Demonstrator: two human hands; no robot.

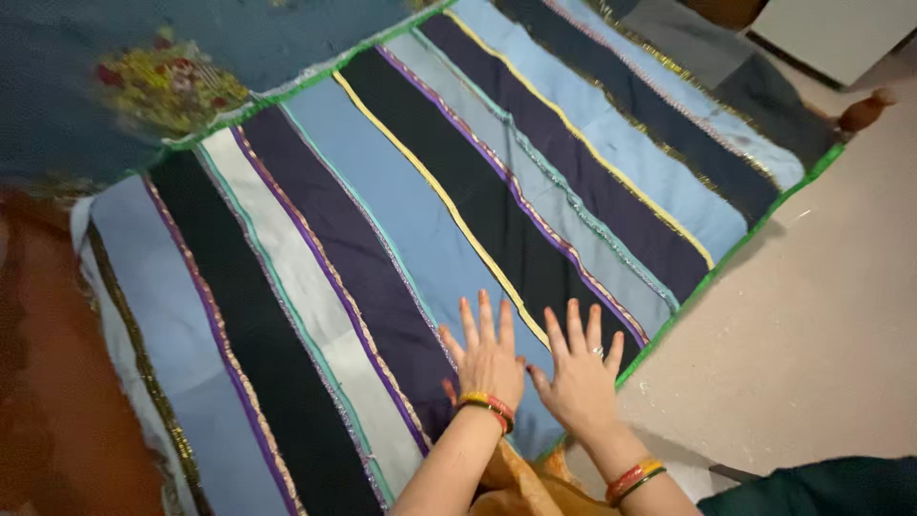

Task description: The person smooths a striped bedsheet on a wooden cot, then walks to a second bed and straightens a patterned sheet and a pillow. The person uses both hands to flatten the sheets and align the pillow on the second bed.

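1. Striped patchwork cloth lies spread flat on the pale floor, running diagonally from lower left to upper right.
2. Stripes: light blue, black, dark purple, grey-white. Thin trims between them in yellow, purple, teal and gold. Green binding along the right edge.
3. Left hand: palm down, fingers spread, flat on a light blue stripe near the cloth's lower edge. Grips nothing, just presses on the fabric.
4. Right hand: same pose, palm down, fingers splayed, just beside the left hand, thumbs nearly touching. Sits over the black stripe and its trim, close to the green edge. Holds nothing. Ring on one finger.
5. Red, yellow and green bangles on the left wrist; a similar set on the right wrist.
6. Orange-yellow fabric bunched under the forearms at the bottom edge.
7. Dark blue cloth with a yellow-red floral patch overlaps the striped cloth's top left corner.
8. Rust-brown fabric lies along the left side.
9. Dark green sleeve or garment at bottom right.
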